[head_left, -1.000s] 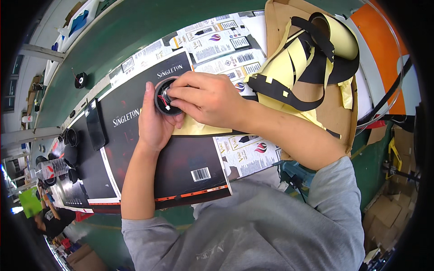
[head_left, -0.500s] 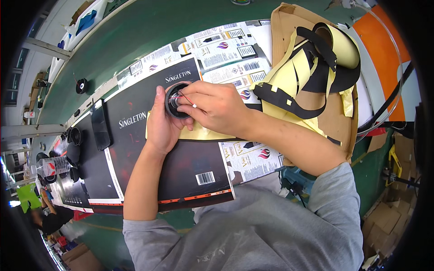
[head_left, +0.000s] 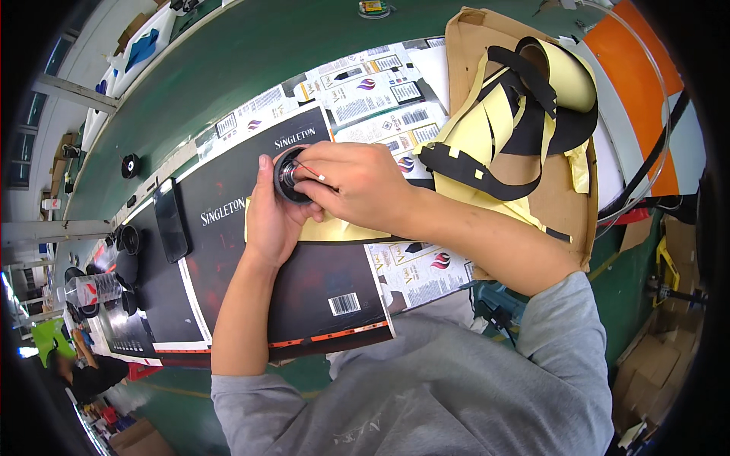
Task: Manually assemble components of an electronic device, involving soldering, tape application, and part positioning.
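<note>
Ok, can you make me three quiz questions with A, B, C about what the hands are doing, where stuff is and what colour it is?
1. Where is the small round black part?
A. Between both hands, above the dark printed sheet
B. Inside the cardboard tray
C. On the floor

2. What colour are the backing strips in the cardboard tray?
A. Blue
B. Yellow
C. Pink

3. What is the left hand doing?
A. Lying flat and empty
B. Holding a phone
C. Cupping the round part

Answers: 1 A, the left hand and right hand meet around it over the dark printed sheet. 2 B, pale yellow strips lie curled with black ones. 3 C, its fingers wrap the part from the side while the right hand's fingertips work on top.
</note>
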Demonstrator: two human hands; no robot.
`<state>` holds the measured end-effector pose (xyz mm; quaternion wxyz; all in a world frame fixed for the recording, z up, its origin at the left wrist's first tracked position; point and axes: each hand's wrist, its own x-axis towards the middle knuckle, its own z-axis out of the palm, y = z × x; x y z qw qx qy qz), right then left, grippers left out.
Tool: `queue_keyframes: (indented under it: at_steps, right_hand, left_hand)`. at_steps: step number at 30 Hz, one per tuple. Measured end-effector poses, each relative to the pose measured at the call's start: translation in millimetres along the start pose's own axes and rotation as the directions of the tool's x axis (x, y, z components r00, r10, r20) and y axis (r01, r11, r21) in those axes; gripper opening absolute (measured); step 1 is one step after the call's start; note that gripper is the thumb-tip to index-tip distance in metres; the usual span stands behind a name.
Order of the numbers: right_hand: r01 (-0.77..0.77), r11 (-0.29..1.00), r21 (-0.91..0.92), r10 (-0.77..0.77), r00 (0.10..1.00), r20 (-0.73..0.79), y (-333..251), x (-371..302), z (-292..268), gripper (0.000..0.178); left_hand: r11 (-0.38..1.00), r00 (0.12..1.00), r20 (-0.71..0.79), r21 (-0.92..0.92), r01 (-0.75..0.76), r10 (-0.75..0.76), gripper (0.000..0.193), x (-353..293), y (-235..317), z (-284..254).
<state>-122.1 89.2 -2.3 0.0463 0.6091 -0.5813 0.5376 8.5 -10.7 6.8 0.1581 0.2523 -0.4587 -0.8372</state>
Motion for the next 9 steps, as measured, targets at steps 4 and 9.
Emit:
queue_keyframes:
  at_steps: [4,9]
  right_hand:
    - [-0.077,0.997,0.016,0.077,0.996,0.042,2,1,-12,0.020]
    - [-0.201,0.940,0.277,0.175,0.978,0.117,21,7,-5,0.053]
  left_hand:
    - [0.998,0.999,0.034,-0.051,-0.036,0.038,0.058,2,-5,1]
    - [0.991,0.984,0.112,0.001,-0.137,0.136,0.059,7,-9,16]
